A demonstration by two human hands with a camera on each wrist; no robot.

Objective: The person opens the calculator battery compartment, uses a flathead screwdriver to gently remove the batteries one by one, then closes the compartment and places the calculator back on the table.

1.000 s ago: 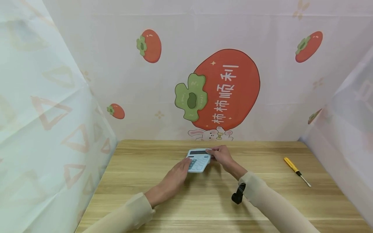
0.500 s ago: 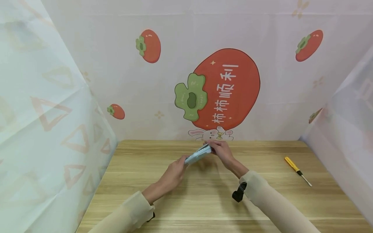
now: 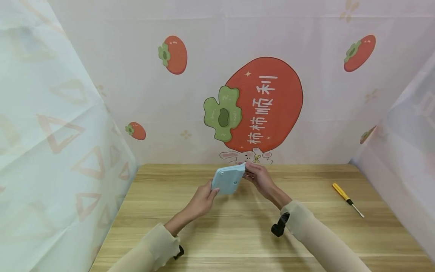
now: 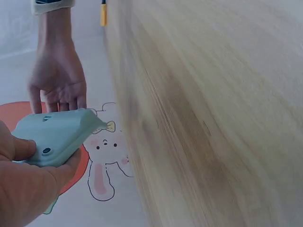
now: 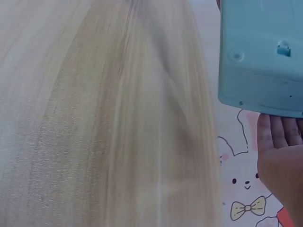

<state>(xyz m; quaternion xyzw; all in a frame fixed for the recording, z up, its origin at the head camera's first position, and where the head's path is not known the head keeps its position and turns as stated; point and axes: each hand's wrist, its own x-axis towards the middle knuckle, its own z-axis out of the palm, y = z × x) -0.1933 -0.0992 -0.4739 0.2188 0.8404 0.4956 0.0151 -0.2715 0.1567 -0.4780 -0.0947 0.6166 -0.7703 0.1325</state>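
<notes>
Tilted above wooden table (image 3: pixel 231 241), with back showing: calculator (image 3: pixel 227 181), pinched at one side by left hand (image 3: pixel 200 200), met opposite by nearly straight fingers of right hand (image 3: pixel 263 182). Looks light, stiff and rather slippery; calls for gripping by the edges.

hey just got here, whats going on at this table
A person is holding a light blue calculator above the wooden table. The left hand grips one side, thumb on the back, while the right hand has its fingers at the opposite end. A second ago the keys faced up; now the back shows. A yellow-handled screwdriver lies on the table, off to the right, with neither hand on it.
</notes>
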